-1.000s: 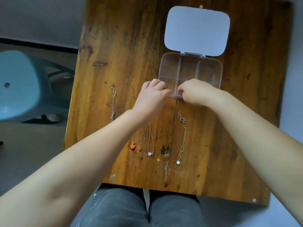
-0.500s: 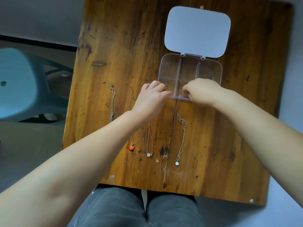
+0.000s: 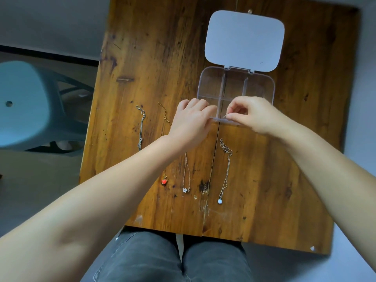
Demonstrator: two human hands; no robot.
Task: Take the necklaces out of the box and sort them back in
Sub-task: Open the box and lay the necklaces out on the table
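The clear compartment box (image 3: 207,82) stands open on the wooden table (image 3: 154,58), its white lid (image 3: 244,40) folded back. My left hand (image 3: 191,123) is curled against the box's near left corner and holds it. My right hand (image 3: 252,116) pinches a thin necklace chain (image 3: 224,116) at the box's near edge, over a front compartment. Several necklaces lie in a row nearer me: a silver chain (image 3: 140,129), a gold chain with a red pendant (image 3: 164,181) partly under my left arm, a flower pendant one (image 3: 185,189), and a white bead one (image 3: 220,201).
A pale blue plastic stool (image 3: 22,106) stands on the floor to the left of the table. My knees in grey jeans (image 3: 162,259) are at the table's near edge. The box's rear compartments look empty.
My right hand has shifted a little to the right along the box's near edge, and its pinch on the thin chain now shows. My left hand stays at the box corner.
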